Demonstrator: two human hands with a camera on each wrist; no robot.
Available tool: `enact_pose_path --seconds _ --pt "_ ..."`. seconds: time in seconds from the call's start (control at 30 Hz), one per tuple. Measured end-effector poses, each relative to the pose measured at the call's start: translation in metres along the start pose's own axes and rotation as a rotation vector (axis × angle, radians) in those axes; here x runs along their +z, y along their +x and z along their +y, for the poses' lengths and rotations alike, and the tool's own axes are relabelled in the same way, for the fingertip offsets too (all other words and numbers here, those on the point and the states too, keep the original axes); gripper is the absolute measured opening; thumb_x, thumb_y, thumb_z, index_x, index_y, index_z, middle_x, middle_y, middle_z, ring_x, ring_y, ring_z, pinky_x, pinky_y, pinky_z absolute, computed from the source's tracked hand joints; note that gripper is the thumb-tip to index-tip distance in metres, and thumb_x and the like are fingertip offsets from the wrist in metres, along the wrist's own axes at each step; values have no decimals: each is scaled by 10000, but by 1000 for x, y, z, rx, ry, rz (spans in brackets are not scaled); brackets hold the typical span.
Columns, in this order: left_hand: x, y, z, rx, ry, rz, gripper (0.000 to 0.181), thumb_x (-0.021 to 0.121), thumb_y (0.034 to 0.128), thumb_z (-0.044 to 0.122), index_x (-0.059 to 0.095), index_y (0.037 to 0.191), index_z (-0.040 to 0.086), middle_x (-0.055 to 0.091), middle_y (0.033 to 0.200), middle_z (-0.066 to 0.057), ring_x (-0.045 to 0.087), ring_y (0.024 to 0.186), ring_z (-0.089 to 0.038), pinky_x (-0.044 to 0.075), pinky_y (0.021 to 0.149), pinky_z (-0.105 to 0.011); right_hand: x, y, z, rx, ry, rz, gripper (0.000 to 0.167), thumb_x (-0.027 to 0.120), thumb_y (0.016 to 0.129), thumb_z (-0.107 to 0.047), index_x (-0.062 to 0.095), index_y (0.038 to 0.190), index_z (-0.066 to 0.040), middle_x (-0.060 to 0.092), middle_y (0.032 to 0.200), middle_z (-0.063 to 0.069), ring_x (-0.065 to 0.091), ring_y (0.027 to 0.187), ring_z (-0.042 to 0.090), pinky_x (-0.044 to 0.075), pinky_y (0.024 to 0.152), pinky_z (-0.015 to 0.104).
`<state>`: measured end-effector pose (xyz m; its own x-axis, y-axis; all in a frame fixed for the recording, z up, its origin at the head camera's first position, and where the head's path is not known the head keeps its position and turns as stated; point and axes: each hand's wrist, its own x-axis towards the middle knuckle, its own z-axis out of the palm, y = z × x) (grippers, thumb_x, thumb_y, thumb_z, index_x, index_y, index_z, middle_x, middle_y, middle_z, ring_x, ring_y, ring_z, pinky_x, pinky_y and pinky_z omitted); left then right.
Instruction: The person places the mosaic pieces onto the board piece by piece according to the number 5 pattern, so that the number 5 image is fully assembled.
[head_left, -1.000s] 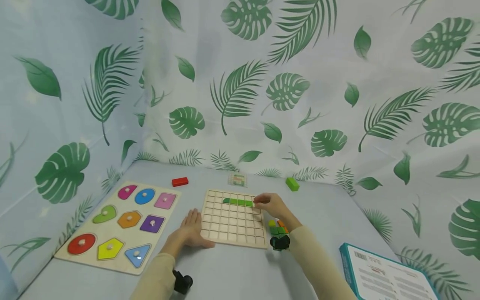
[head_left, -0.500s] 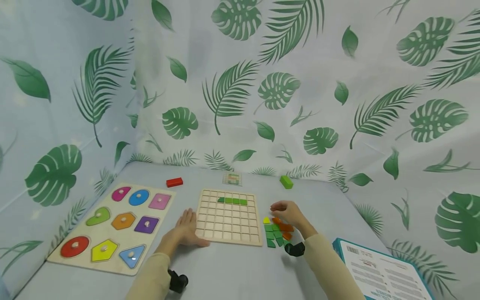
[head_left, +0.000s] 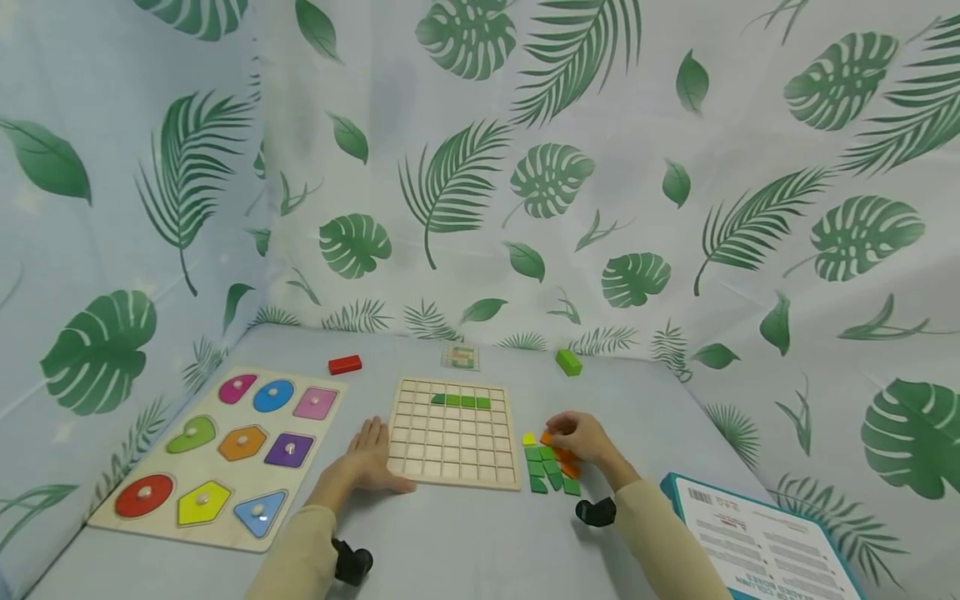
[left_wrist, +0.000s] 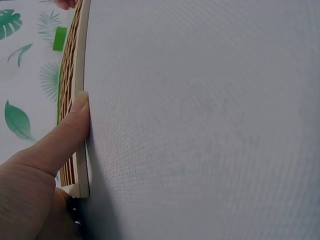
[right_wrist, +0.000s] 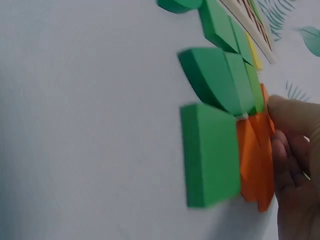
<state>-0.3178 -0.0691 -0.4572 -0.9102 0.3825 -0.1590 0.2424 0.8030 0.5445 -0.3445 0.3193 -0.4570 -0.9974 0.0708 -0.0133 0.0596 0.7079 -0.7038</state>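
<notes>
A wooden grid board (head_left: 453, 446) lies mid-table, with a row of several green tiles (head_left: 461, 402) in its upper cells. My left hand (head_left: 369, 462) rests flat at the board's left near corner, fingers straight along its side. In the left wrist view the thumb (left_wrist: 60, 135) lies against the board's near edge (left_wrist: 81, 170). Right of the board is a cluster of green tiles (head_left: 542, 471) and orange tiles (right_wrist: 255, 160). My right hand (head_left: 585, 437) is over this cluster, pinching one orange tile (right_wrist: 266, 102) between thumb and fingers. Its fingertips are partly hidden.
A knobbed shape puzzle (head_left: 225, 458) lies at the left. Behind the board are a red block (head_left: 345, 364), a small pattern card (head_left: 461, 357) and a green block (head_left: 568, 362). A yellow tile (head_left: 529, 438) tops the cluster. A teal-edged box (head_left: 757, 542) lies at right front.
The right hand has left the green row on the board, moved right and down to the loose tiles, and taken hold of an orange one. The left hand stays at the board; the view shifts slightly.
</notes>
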Motion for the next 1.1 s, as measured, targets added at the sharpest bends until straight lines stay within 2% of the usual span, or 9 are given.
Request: enact_pose_path --seconds 0.1,0.4,0.6,0.8,0.9,1.1 --pt "2 2 -2 7 5 7 1217 770 684 536 113 1417 -180 37 1496 -348 -7 1392 -449 42 1127 -512 3 2 -1 -6 -33 1 171 711 824 -74 681 992 -61 635 891 38 544 800 200 500 737 309" --pt "-6 -4 3 -9 1 -5 1161 778 713 463 116 1416 -183 33 1500 -342 -9 1397 -438 39 1130 -501 9 7 -6 -81 -72 21 161 689 838 -55 693 998 -75 655 919 16 573 823 171 506 770 348" --pt "-8 -7 4 -21 13 -15 1143 773 728 452 117 1418 -181 37 1501 -342 6 1396 -439 52 1131 -497 12 7 -5 -79 -50 20 184 734 815 -89 696 995 -83 657 911 8 582 827 165 509 772 345" --pt "-7 -7 4 -12 14 -9 1125 770 733 441 127 1416 -180 45 1501 -339 9 1397 -437 56 1131 -497 14 9 -2 -62 -46 30 220 745 804 -93 696 1018 -101 659 950 7 583 870 171 498 841 383" --pt "-4 -5 3 -11 18 -3 1132 773 727 448 129 1419 -177 48 1501 -339 12 1398 -436 60 1131 -496 14 10 1 -67 -40 30 215 737 812 -86 694 1022 -99 658 958 8 581 877 169 493 849 391" --pt "11 12 -12 -1 20 33 1181 775 698 500 127 1424 -170 41 1507 -329 2 1400 -429 50 1131 -499 12 10 -8 -75 -22 22 233 699 835 -96 675 1065 -72 652 989 24 583 898 182 505 812 373"
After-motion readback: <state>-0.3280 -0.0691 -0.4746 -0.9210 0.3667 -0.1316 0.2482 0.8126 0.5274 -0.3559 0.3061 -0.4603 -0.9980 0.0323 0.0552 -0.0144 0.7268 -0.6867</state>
